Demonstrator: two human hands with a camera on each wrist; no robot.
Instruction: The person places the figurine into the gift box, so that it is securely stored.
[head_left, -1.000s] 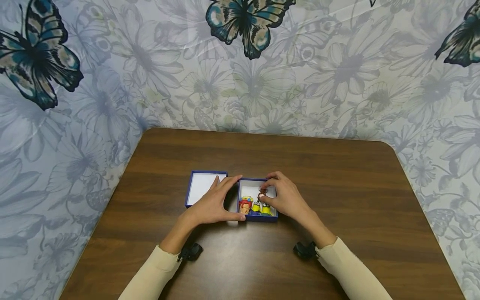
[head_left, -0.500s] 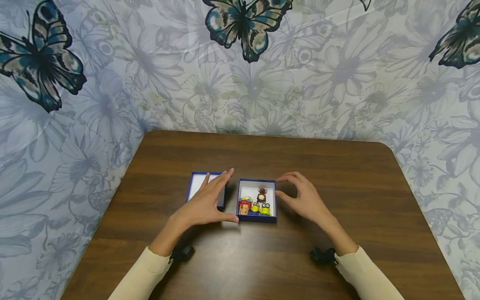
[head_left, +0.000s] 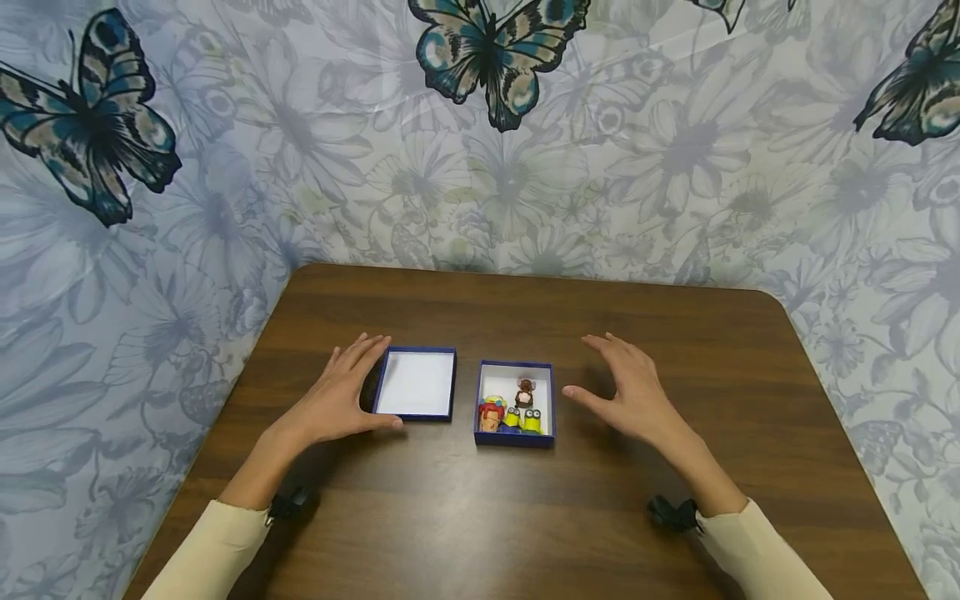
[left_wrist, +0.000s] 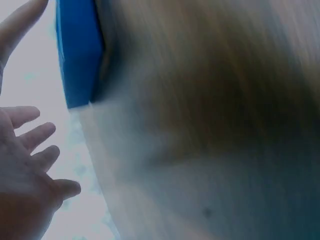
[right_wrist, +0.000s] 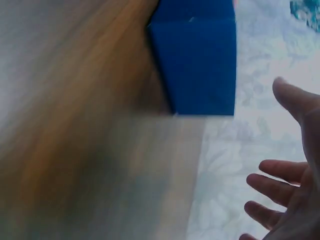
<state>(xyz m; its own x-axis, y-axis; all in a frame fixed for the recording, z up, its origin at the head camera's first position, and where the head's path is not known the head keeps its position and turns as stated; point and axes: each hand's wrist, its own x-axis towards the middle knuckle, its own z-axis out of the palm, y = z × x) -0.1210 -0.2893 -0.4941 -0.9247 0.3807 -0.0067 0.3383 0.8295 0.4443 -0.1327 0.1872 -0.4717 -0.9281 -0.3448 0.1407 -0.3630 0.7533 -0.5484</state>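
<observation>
A blue-rimmed box (head_left: 514, 440) with a white inside holds several small toy figures. Along its near side sit a red-and-tan figure (head_left: 491, 414) and two yellow-and-blue figures (head_left: 532, 422), with a brown monkey-like figure (head_left: 525, 393) behind them. Left of the box lies its matching lid (head_left: 415, 383), white inside facing up. My left hand (head_left: 330, 400) spreads at the lid's left side, thumb near its front corner. Just right of the box, my right hand (head_left: 630, 396) is spread and holds nothing. The box's blue side (right_wrist: 200, 70) shows in the right wrist view.
The brown wooden table (head_left: 480, 525) has rounded far corners. Behind it stands a wall (head_left: 525, 192) with flower and butterfly patterns. Dark cameras are strapped at both wrists, below the cream sleeves (head_left: 198, 546).
My right hand has let go of the monkey-like figure, left standing in the box, and drawn back to the right. The left hand has moved left, from the box to the lid's far side.
</observation>
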